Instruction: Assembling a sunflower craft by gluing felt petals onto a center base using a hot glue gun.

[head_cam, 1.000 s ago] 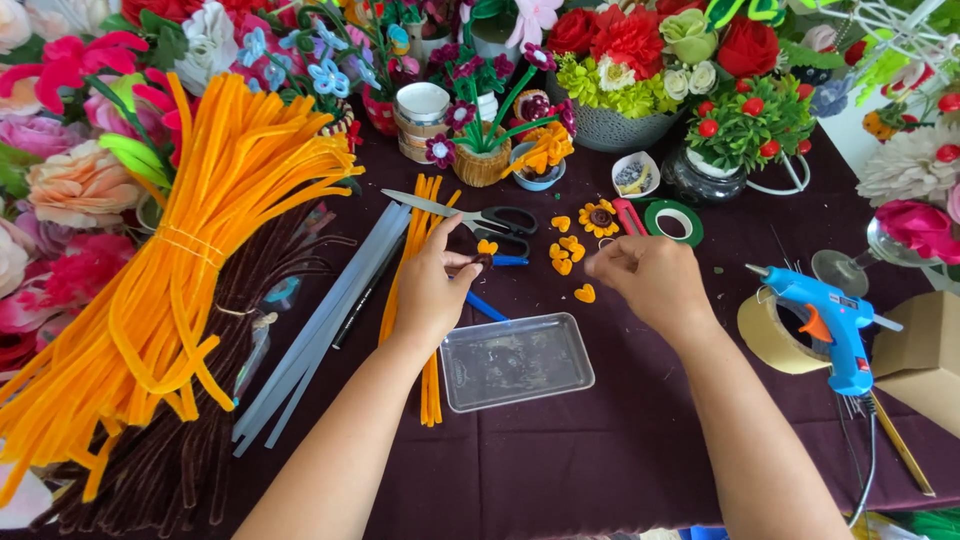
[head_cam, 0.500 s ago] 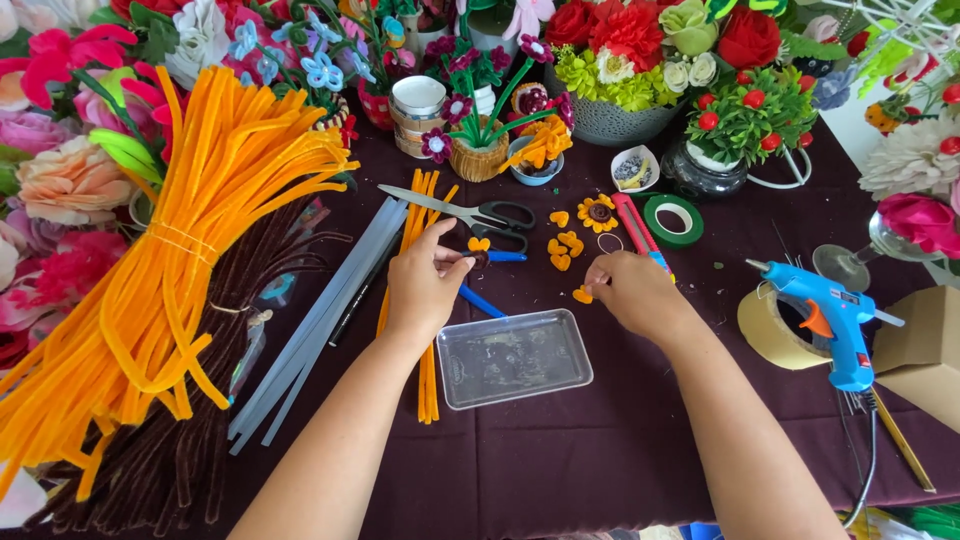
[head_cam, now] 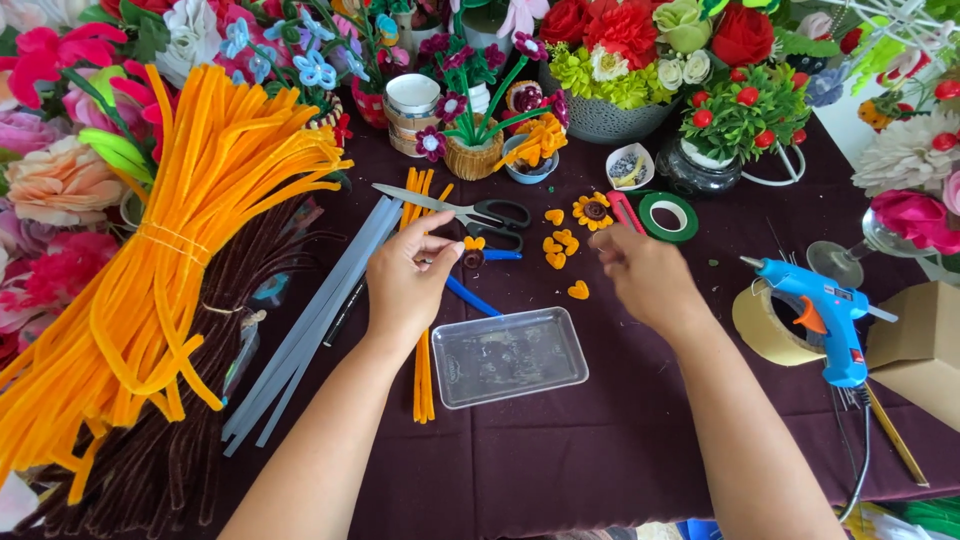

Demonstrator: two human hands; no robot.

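Note:
My left hand point(head_cam: 405, 280) hovers over a thin strip of orange pipe cleaners point(head_cam: 424, 375), fingers loosely curled and apart. Its thumb tip is next to a small orange heart-shaped petal point(head_cam: 473, 243); nothing shows in its grip. My right hand point(head_cam: 645, 275) is slightly blurred, and its fingertips reach toward a cluster of loose orange petals point(head_cam: 557, 247). Another petal point(head_cam: 578, 290) lies just left of that hand. A finished small sunflower point(head_cam: 592, 210) and grey scissors point(head_cam: 470, 211) lie just beyond. A clear plastic tray point(head_cam: 508, 355) sits between my forearms.
On the left lie a big orange pipe-cleaner bundle point(head_cam: 170, 250), brown pipe cleaners point(head_cam: 150, 450) and clear glue sticks point(head_cam: 310, 320). To the right are a blue glue gun point(head_cam: 825, 310), a tape roll point(head_cam: 765, 325), green floral tape point(head_cam: 668, 215) and a cardboard box point(head_cam: 925, 340). Flower arrangements line the back.
My left hand has lifted off the orange strip and curled its fingers near a petal. My right hand has slid left and forward toward the loose petals.

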